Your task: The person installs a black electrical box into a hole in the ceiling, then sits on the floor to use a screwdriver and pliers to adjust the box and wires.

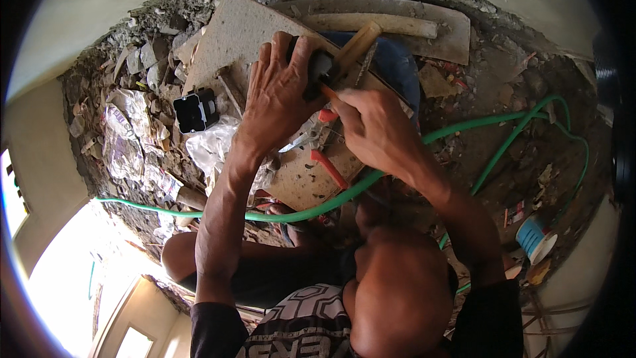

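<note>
Over the tilted board in front of me, my left hand (pixel 278 86) is closed around a black plastic box (pixel 322 66), fingers spread across its top. My right hand (pixel 381 129) is pinched on a thin orange tool (pixel 328 92), whose end meets the box's near side. The working end of that tool is hidden. Just beyond the box a wooden handle (pixel 360 43) sticks out; what it belongs to is covered. Below my hands, a red-handled tool (pixel 330 169) lies on the board (pixel 228 30). Left of my left wrist sits an open, square black electrical box (pixel 195 111).
A green hose (pixel 457 126) crosses close to my legs and loops at the right. Crumpled clear plastic (pixel 215 149) and broken rubble (pixel 149 59) cover the left side. Blue material (pixel 401 63) shows under the board. A blue-and-white tub (pixel 535 240) lies at the lower right.
</note>
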Available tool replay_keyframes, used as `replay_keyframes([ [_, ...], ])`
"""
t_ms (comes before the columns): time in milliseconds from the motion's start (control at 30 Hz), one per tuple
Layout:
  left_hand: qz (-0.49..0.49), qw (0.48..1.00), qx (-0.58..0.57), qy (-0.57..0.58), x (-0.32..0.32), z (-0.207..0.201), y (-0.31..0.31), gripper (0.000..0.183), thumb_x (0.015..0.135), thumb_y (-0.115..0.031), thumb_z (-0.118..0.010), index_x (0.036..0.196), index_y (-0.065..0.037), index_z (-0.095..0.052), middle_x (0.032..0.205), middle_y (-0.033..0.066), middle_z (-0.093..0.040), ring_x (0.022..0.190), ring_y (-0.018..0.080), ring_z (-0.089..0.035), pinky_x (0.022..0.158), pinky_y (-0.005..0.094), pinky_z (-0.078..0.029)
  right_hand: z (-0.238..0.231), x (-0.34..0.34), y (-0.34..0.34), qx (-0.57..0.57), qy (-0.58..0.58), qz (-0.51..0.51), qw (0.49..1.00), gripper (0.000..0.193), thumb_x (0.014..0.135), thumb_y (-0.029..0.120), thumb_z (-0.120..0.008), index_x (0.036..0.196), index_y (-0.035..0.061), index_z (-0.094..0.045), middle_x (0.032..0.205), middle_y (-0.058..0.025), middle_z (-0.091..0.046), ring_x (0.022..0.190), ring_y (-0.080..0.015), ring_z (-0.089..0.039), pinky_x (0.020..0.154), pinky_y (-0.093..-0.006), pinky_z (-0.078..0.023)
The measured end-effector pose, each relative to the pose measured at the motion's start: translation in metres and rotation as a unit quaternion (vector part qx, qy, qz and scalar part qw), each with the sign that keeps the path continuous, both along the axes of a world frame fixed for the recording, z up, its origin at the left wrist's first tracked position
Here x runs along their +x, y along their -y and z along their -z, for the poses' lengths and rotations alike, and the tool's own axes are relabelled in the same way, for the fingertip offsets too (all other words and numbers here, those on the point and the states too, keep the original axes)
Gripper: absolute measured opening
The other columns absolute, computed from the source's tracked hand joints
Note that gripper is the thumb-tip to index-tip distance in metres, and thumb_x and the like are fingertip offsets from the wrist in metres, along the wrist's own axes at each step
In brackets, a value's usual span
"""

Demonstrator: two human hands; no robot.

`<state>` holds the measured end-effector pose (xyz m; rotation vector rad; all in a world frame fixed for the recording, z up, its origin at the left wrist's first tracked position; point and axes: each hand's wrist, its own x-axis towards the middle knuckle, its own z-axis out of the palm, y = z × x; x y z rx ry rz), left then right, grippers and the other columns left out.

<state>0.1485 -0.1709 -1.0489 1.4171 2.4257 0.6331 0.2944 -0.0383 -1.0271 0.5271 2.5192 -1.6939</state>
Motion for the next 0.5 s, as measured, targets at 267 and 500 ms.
replay_keyframes([
  [267, 0.013, 1.0, -0.027, -0.007, 0.0, -0.002, -0.003, 0.073, 0.076, -0.02, -0.082, 0.138, -0.005, -0.047, 0.121, 0.0212, -0.047, 0.113, 0.0412, -0.049, 0.096, 0.0504, -0.041, 0.014, -0.007, 0.003, 0.025, 0.005, -0.008, 1.0, 0.015, 0.093, 0.003, -0.056, 0.094, -0.0034, -0.069, 0.082, -0.0274, -0.067, 0.084, -0.0459, -0.068, 0.071, -0.0491, -0.051],
  [500, -0.007, 1.0, 0.002, -0.012, 0.004, -0.002, -0.005, 0.078, 0.066, -0.016, -0.087, 0.133, -0.006, -0.05, 0.118, 0.0193, -0.048, 0.114, 0.0424, -0.049, 0.099, 0.0518, -0.042, 0.006, 0.0, -0.005, -0.036, 0.009, 0.007, 0.999, 0.018, 0.097, 0.005, -0.057, 0.101, -0.0023, -0.073, 0.083, -0.025, -0.069, 0.079, -0.0412, -0.069, 0.071, -0.0438, -0.051],
])
